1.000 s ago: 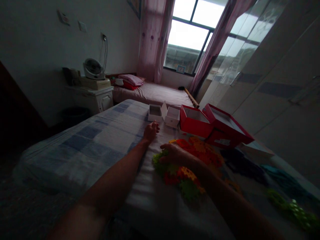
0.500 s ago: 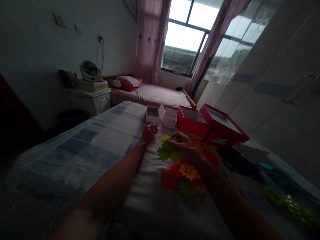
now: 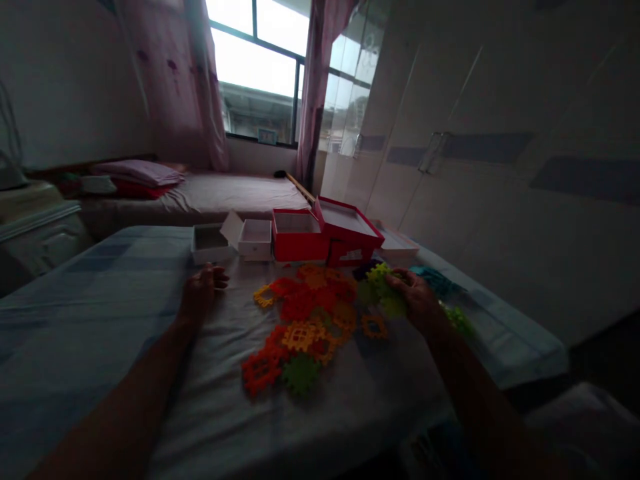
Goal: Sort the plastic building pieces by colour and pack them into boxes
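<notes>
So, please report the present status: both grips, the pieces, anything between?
Right grip holding green pieces. Left grip near leftmost white box, nothing visible held. Red and orange pieces piled between them.

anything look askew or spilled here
The upper red box looks askew: it sits tilted over the labelled box instead of level. The toothed pieces overlap in a loose heap on the bed; no clear damage shows in this dim view.

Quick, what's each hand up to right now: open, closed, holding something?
Left hand: loosely curled, nothing visible in it; open or closed, can't tell.
Right hand: closed, holding green toothed pieces.
</notes>
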Demonstrator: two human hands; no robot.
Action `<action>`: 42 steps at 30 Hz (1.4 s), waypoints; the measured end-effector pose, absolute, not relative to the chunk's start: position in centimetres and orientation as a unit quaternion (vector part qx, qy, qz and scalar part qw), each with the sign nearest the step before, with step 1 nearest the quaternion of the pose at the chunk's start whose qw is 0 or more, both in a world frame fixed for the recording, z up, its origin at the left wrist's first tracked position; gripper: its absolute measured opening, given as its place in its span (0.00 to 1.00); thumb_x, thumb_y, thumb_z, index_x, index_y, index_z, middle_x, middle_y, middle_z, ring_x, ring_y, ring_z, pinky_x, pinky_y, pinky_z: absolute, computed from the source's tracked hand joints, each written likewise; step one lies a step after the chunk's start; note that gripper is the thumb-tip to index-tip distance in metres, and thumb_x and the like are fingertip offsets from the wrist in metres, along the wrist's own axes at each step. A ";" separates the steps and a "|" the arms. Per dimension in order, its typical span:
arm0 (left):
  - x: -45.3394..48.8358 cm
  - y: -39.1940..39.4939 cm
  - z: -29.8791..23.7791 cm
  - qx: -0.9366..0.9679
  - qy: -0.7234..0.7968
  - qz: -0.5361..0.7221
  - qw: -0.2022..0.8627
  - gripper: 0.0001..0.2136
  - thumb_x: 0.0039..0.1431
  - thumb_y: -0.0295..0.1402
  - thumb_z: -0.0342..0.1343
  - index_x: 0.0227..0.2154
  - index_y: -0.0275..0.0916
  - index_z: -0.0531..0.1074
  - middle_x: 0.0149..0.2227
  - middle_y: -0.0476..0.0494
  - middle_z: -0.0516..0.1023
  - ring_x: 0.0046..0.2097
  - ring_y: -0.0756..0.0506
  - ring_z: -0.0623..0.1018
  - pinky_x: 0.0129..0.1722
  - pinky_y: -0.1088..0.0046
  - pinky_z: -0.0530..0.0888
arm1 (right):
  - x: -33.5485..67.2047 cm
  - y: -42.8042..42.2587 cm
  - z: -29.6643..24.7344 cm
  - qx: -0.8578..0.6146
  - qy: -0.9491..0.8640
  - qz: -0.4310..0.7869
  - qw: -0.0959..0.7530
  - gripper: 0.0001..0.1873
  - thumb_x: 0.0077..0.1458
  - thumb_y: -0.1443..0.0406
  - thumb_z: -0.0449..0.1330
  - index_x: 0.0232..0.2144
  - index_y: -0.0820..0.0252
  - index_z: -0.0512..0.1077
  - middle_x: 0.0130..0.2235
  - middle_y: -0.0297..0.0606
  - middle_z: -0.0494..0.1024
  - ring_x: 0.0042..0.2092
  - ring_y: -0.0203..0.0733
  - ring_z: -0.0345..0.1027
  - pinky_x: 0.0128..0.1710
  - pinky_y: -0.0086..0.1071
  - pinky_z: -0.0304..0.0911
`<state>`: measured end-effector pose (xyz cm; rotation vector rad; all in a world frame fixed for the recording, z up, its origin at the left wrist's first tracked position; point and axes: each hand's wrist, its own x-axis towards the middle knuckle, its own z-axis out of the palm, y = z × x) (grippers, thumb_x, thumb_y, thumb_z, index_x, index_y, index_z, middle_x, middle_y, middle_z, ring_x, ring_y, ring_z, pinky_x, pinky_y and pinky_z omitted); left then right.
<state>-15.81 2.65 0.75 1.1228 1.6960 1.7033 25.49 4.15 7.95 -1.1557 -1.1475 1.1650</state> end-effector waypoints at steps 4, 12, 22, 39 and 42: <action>-15.8 2.4 0.8 0.405 0.624 0.618 0.255 0.31 0.45 0.61 0.44 0.31 0.34 0.69 0.27 0.44 0.74 0.27 0.49 0.72 0.26 0.74 0.68 | 33.2 3.1 5.2 -0.590 -0.454 0.403 0.532 0.28 0.33 0.55 0.68 0.37 0.58 0.66 0.31 0.34 0.74 0.26 0.39 0.69 0.24 0.32 0.65; -15.6 2.3 1.0 0.385 0.639 0.614 0.257 0.32 0.41 0.63 0.46 0.30 0.35 0.69 0.26 0.45 0.73 0.27 0.49 0.72 0.25 0.75 0.67 | 35.6 2.1 1.1 -0.651 -0.606 0.006 0.457 0.20 0.45 0.52 0.56 0.34 0.62 0.68 0.37 0.44 0.72 0.41 0.48 0.65 0.43 0.42 0.61; -15.7 2.5 0.8 0.409 0.642 0.609 0.223 0.29 0.48 0.59 0.41 0.30 0.34 0.69 0.26 0.42 0.75 0.24 0.49 0.72 0.25 0.74 0.68 | 34.7 1.8 1.2 -0.581 -0.682 -0.206 0.393 0.14 0.54 0.59 0.48 0.35 0.61 0.68 0.39 0.46 0.71 0.46 0.51 0.62 0.49 0.46 0.56; -14.4 2.3 0.2 0.552 0.637 0.517 0.150 0.25 0.58 0.50 0.35 0.34 0.36 0.70 0.30 0.43 0.75 0.27 0.49 0.74 0.27 0.74 0.70 | 15.8 -7.2 3.7 -0.315 -0.930 0.104 0.159 0.24 0.46 0.64 0.63 0.47 0.55 0.66 0.45 0.39 0.69 0.47 0.45 0.61 0.49 0.41 0.59; -14.2 2.3 0.2 0.564 0.635 0.507 0.148 0.24 0.58 0.50 0.35 0.35 0.37 0.69 0.30 0.43 0.75 0.28 0.48 0.74 0.28 0.74 0.70 | 15.0 -7.2 3.6 -0.307 -0.936 0.070 0.156 0.15 0.50 0.66 0.60 0.42 0.57 0.67 0.43 0.39 0.69 0.45 0.44 0.61 0.47 0.41 0.58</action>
